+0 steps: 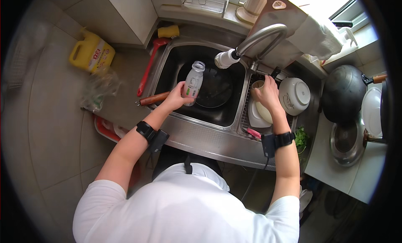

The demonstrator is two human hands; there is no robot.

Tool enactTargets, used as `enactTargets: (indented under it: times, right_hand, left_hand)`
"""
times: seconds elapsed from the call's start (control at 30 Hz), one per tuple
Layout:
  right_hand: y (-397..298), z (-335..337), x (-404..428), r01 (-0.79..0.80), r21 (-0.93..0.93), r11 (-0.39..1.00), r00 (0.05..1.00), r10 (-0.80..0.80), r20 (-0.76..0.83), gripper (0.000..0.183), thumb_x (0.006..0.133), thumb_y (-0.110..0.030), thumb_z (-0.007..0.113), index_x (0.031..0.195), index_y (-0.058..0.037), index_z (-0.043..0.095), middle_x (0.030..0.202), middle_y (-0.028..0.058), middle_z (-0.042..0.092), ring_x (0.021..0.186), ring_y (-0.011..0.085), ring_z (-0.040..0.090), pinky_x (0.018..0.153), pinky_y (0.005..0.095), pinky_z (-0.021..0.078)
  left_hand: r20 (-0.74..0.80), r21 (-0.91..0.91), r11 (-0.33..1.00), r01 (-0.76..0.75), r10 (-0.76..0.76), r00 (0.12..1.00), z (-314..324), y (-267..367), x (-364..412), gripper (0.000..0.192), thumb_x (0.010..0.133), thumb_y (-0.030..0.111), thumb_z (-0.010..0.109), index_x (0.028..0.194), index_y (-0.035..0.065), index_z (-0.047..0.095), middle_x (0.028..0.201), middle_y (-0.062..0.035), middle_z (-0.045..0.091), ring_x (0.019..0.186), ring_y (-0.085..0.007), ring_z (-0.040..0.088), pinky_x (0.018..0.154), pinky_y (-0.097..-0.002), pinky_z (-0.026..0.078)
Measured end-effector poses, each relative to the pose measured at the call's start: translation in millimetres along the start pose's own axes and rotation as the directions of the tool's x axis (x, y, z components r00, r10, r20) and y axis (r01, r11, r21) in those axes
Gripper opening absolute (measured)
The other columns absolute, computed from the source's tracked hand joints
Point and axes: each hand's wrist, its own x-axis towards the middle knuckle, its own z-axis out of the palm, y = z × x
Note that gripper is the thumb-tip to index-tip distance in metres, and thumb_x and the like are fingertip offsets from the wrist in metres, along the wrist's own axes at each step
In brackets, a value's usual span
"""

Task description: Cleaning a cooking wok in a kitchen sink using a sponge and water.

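My left hand [178, 96] is closed around the lower part of a clear bottle [194, 78] with an open mouth, tilted slightly over the sink [240, 95]. Beneath it in the basin lies a dark frying pan [216, 89] with a wooden handle [155, 98] that sticks out over the left rim. My right hand [267, 92] reaches over the small right basin, its fingers at a round, cup-like thing [257, 84]; whether they grip it is hard to tell. White dishes [256, 114] lie below that hand, and an upturned white bowl [294, 96] stands to its right.
The faucet [262, 36] arches over the basin. At left are a red ladle [150, 64], a yellow sponge [168, 31], a yellow jug [92, 53] and a plastic bag [100, 87]. A wok [342, 92], a metal lid [347, 145] and green leaves [301, 139] are at right.
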Motion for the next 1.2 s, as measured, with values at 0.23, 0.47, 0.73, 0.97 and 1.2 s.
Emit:
enactTargets:
  times: [0.23,0.47,0.73,0.97,1.2]
  right_hand:
    - [41.3,56.5,58.7,-0.069,-0.281,0.957,0.997,0.071,-0.003,0.058,0.065,-0.020,0.061,0.113,0.0052,0.040,0.114,0.0230,0.043,0.107,0.0355,0.043,0.088,0.0409,0.0379]
    - [40.6,66.2,76.0,-0.153,-0.325,0.933,0.977,0.192,0.091,0.033,0.066,-0.018,0.056,0.092,0.0024,0.052,0.096,0.0191,0.054,0.091,0.0331,0.052,0.078,0.0418,0.0428]
    - [-59.4,94.5,44.5,0.095,0.496,0.863,0.993,-0.116,0.011,0.060,0.068,-0.023,0.069,0.115,0.0027,0.041,0.098,0.0172,0.053,0.093,0.0263,0.051,0.075,0.0351,0.0434]
    - [-116.0,135.7,59.1,-0.114,0.954,0.277,0.993,0.071,0.098,0.025,0.070,-0.013,0.069,0.086,0.0005,0.055,0.078,0.0046,0.057,0.071,0.0120,0.054,0.063,0.0255,0.0428]
    - [-108.1,142.7,59.4,-0.023,0.810,0.586,0.984,0.156,-0.084,0.029,0.065,-0.014,0.072,0.084,0.0015,0.057,0.074,0.0070,0.059,0.068,0.0164,0.057,0.063,0.0276,0.0447]
  left_hand:
    - [-0.033,0.669,0.738,-0.085,0.144,0.989,3.4,10.2,28.1,0.056,0.060,0.003,0.070,0.107,0.0083,0.042,0.100,-0.0150,0.054,0.096,-0.0346,0.050,0.080,-0.0406,0.041]
    - [-0.040,0.674,0.738,-0.026,0.071,0.997,-1.6,-0.2,53.6,0.057,0.059,0.004,0.070,0.108,0.0081,0.041,0.101,-0.0149,0.055,0.095,-0.0342,0.051,0.079,-0.0409,0.042]
    - [-0.022,0.675,0.738,-0.007,0.030,0.999,-4.6,-14.2,68.2,0.059,0.060,0.004,0.070,0.111,0.0077,0.040,0.102,-0.0158,0.054,0.096,-0.0342,0.051,0.079,-0.0396,0.042]
    - [0.013,0.655,0.756,0.013,-0.028,1.000,-3.5,-11.6,80.3,0.067,0.061,0.003,0.069,0.119,0.0081,0.036,0.111,-0.0174,0.050,0.103,-0.0351,0.048,0.085,-0.0389,0.040]
    - [-0.068,0.704,0.709,0.043,0.007,0.998,-17.6,-21.9,67.3,0.087,0.060,0.013,0.072,0.131,0.0056,0.021,0.130,-0.0221,0.030,0.121,-0.0371,0.029,0.100,-0.0406,0.026]
